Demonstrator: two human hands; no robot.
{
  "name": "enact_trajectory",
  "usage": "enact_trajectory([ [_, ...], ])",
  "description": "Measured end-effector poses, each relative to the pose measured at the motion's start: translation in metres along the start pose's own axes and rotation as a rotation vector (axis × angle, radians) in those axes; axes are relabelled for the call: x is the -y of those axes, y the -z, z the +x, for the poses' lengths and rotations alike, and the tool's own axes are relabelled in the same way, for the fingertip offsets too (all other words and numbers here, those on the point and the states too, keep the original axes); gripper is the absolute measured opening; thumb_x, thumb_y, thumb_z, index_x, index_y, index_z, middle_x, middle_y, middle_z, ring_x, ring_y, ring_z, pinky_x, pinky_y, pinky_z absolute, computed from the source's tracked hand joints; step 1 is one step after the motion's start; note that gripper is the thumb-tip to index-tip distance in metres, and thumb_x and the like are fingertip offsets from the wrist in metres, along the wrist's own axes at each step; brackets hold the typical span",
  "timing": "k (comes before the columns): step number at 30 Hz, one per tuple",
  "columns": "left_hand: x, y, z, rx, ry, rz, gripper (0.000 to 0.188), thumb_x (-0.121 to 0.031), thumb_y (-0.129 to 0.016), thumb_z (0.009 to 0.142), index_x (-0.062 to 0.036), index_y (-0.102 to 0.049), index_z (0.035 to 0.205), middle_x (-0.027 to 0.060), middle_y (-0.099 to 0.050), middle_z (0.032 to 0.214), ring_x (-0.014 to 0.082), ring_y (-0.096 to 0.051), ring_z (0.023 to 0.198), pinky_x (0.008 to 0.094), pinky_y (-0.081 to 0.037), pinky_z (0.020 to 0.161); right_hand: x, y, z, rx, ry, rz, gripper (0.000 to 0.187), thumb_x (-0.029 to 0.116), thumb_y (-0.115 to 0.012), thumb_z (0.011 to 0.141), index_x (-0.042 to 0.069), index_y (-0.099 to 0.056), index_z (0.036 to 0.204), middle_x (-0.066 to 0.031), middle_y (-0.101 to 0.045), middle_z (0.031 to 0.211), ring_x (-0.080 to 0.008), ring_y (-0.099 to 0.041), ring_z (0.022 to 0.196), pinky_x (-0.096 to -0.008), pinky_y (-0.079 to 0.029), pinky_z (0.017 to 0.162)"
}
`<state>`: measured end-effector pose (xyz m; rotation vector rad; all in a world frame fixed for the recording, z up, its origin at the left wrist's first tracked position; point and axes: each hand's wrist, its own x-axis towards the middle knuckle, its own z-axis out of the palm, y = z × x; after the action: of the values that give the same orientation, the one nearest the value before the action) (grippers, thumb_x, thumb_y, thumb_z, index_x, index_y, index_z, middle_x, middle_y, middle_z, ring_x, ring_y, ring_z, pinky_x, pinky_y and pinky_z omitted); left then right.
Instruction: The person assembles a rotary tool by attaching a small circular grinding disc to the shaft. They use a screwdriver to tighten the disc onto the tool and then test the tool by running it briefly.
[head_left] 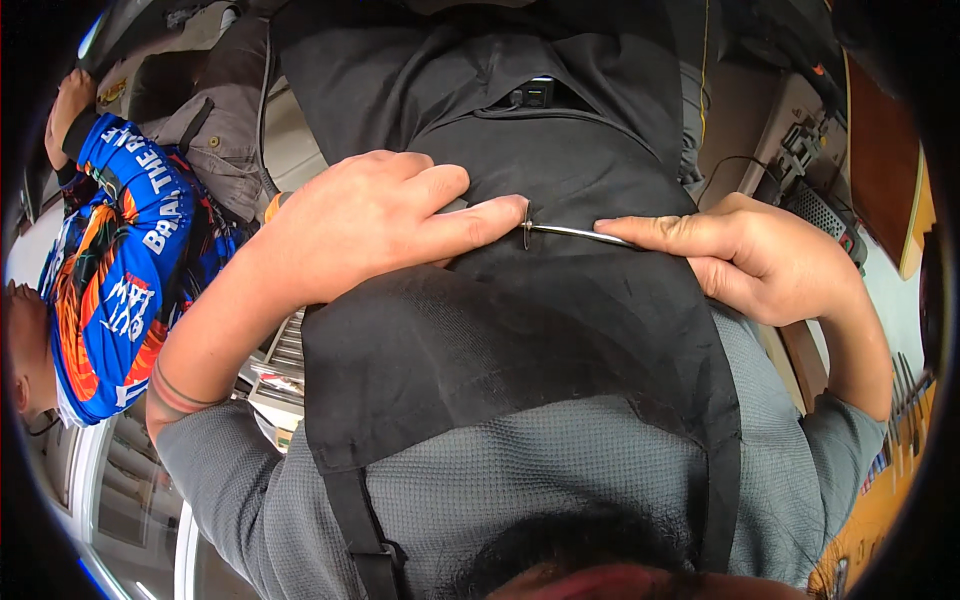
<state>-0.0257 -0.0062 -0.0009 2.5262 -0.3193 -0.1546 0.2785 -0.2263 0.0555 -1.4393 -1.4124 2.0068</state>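
In front of my black apron (480,350), my left hand (385,220) is closed, with thumb and forefinger pinching a small thin metal piece (526,230). That piece looks like a narrow band seen nearly edge-on, though its full shape does not show. My right hand (755,250) is closed round a slim, shiny metal rod (578,235), its forefinger stretched along the shaft. The rod points left, and its tip meets the small piece at my left fingertips. The rod's other end is hidden in my right hand.
On the left, another person in a bright blue and orange printed shirt (150,260) sits close by. A wooden panel (880,160) stands on the right, near a metal fixture (800,145). Several slender tools (908,400) line the wooden surface at the lower right.
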Motion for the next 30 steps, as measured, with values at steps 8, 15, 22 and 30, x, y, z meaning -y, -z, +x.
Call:
enact_trajectory([
  [8, 0.004, -0.004, -0.001, 0.034, -0.005, -0.038, 0.057, -0.022, -0.068, 0.097, -0.0195, -0.066, 0.154, 0.0077, -0.057, 0.093, 0.0275, -0.070, 0.082, 0.0424, -0.059, 0.071, 0.006, -0.007, -0.001, -0.103, 0.095, -0.428, 0.084, -0.005, -0.064, 0.081, 0.012, -0.066, 0.164, -0.0171, -0.067, 0.070, -0.0312, -0.069, 0.061, -0.0443, -0.054, 0.062],
  [15, 0.004, -0.004, -0.001, 0.032, 0.028, -0.120, 0.056, -0.024, -0.067, 0.097, -0.0179, -0.066, 0.153, 0.0090, -0.058, 0.094, 0.0301, -0.070, 0.083, 0.0434, -0.059, 0.071, 0.023, -0.021, -0.006, -0.182, 0.000, -0.939, 0.082, 0.007, -0.076, 0.086, 0.025, -0.066, 0.166, -0.0074, -0.057, 0.074, -0.0253, -0.063, 0.059, -0.0408, -0.054, 0.059],
  [22, 0.002, -0.001, 0.003, -0.031, 0.074, -0.303, 0.049, -0.020, -0.074, 0.097, -0.0158, -0.070, 0.146, 0.0092, -0.060, 0.091, 0.0311, -0.071, 0.083, 0.0449, -0.058, 0.070, 0.010, -0.019, -0.007, -0.350, 0.216, -1.327, 0.073, 0.013, -0.073, 0.091, 0.031, -0.070, 0.162, -0.0022, -0.044, 0.082, -0.0176, -0.056, 0.068, -0.0352, -0.051, 0.057],
  [30, 0.006, 0.011, 0.013, -0.038, 0.085, -0.265, 0.050, -0.018, -0.075, 0.096, -0.0170, -0.070, 0.146, 0.0081, -0.060, 0.089, 0.0304, -0.072, 0.081, 0.0447, -0.058, 0.069, 0.017, -0.010, -0.008, -0.498, 0.311, -1.427, 0.072, 0.013, -0.074, 0.089, 0.031, -0.074, 0.158, -0.0014, -0.042, 0.083, -0.0169, -0.054, 0.072, -0.0336, -0.048, 0.061],
])
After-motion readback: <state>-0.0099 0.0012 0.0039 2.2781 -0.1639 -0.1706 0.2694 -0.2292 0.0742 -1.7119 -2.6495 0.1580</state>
